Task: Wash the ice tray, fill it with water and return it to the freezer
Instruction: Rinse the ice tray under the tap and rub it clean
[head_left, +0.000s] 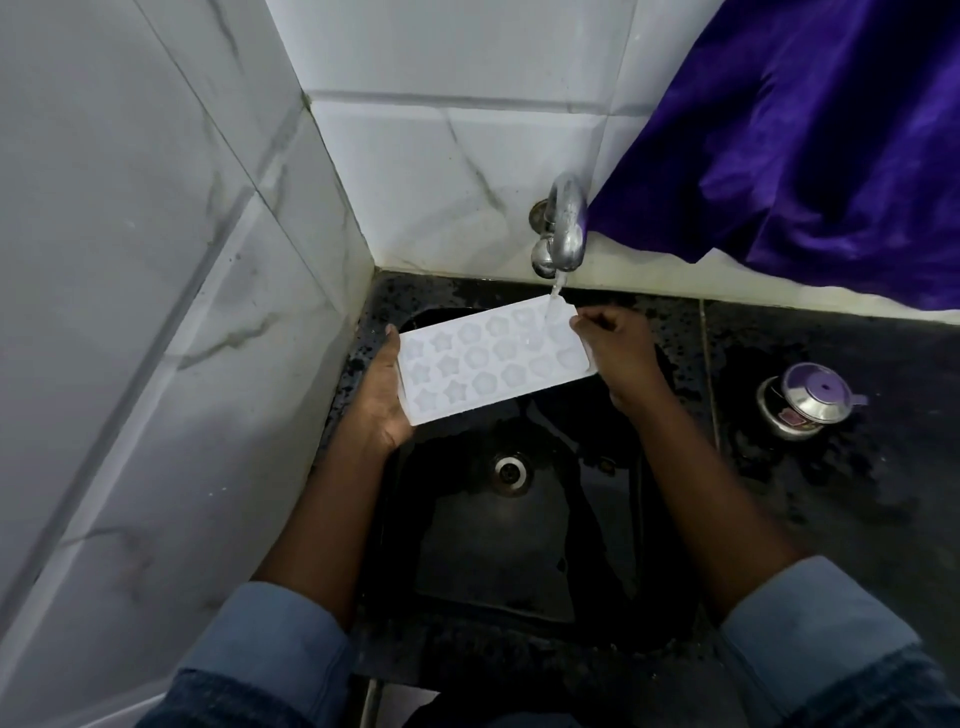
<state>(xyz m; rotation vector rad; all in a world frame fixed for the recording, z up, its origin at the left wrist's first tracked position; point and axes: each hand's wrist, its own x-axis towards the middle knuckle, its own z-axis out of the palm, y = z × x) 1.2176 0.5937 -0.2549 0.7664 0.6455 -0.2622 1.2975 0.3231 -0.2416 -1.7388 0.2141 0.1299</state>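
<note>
1. Walls (156, 260): pale marbled tile, meeting in a corner at the sink's far left.
2. Surface (831, 519): black speckled stone, wet and glossy to the right of the sink.
3. Sink (519, 561): black basin sunk into the surface; steel drain (511, 469) near its middle, uncovered.
4. Tap (566, 228): chrome, fixed to the back wall, spout curving down over the sink's far edge. Water (556, 291) is running from it.
5. Cloth (805, 156): purple, glossy, hanging over the back wall at upper right; its lower left corner touches or nearly touches the tap.
6. Pot (805, 400): small steel vessel with a purple-knobbed lid, standing on the surface right of the sink, well apart from the hands.
7. Tray (493, 358): white ice tray with star- and flower-shaped cells, held over the far half of the sink, cells facing up, lying roughly level. The stream lands on its far right corner.
8. Left hand (382, 395): cups the tray's left short end, thumb on the top edge, fingers hidden below; grip clamped on the tray.
9. Right hand (618, 353): fingers curled at the tray's right short end, just beside the stream, fingertips pinching the rim; grip closed on the tray.
10. Sleeves (270, 639): blue, pushed back on both forearms.
11. Nothing stands between the tap and the tray.
</note>
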